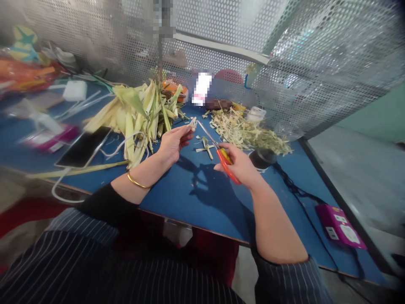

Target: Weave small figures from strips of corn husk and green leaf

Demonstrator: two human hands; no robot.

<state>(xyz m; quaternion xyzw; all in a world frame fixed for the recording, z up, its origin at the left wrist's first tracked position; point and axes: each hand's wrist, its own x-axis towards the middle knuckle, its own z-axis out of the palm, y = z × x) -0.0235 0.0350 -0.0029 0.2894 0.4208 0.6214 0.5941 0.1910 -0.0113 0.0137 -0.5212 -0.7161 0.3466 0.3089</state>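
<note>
My left hand (176,142) pinches a small pale piece of woven husk (193,123) between thumb and fingertips, above the blue table. In my right hand (238,164) is a pair of scissors (226,162) with red and yellow handles. Its blades point up and left, and their tips are close beside the pale piece; whether they touch it I cannot tell. Below and between the hands, a small cross-shaped piece of folded strips (206,147) lies on the table. To the left of my left hand is a large heap of pale green corn husks (139,109).
Husk trimmings (232,126) are piled at the back right, by a dark round object (263,157). A phone (84,147) with a white cable lies left. A purple power strip (341,226) sits right, and perforated metal mesh (221,25) stands behind.
</note>
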